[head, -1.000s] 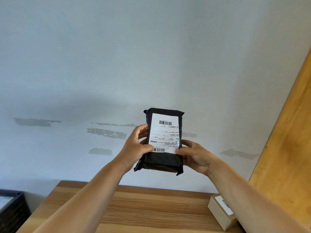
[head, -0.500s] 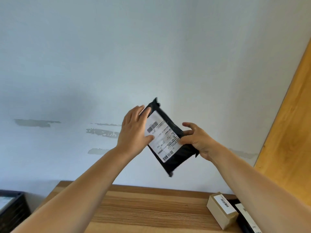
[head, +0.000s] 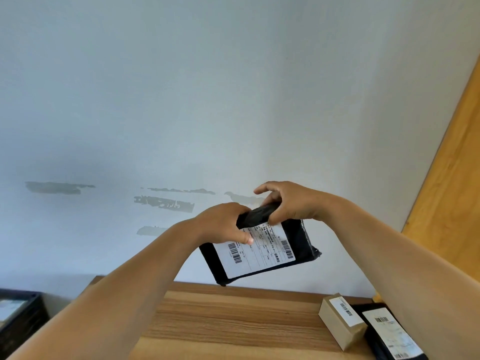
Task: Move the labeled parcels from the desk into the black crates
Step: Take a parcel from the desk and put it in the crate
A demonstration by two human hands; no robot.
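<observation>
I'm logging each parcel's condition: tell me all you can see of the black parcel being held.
The black parcel is a flat soft bag, seemingly plastic, with a white barcoded label facing the camera. It is held tilted in the air above the wooden desk. The left hand and right hand grip its upper edge.

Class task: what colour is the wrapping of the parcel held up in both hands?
Black, with a white barcode label; the held parcel shows best in the head view.
</observation>
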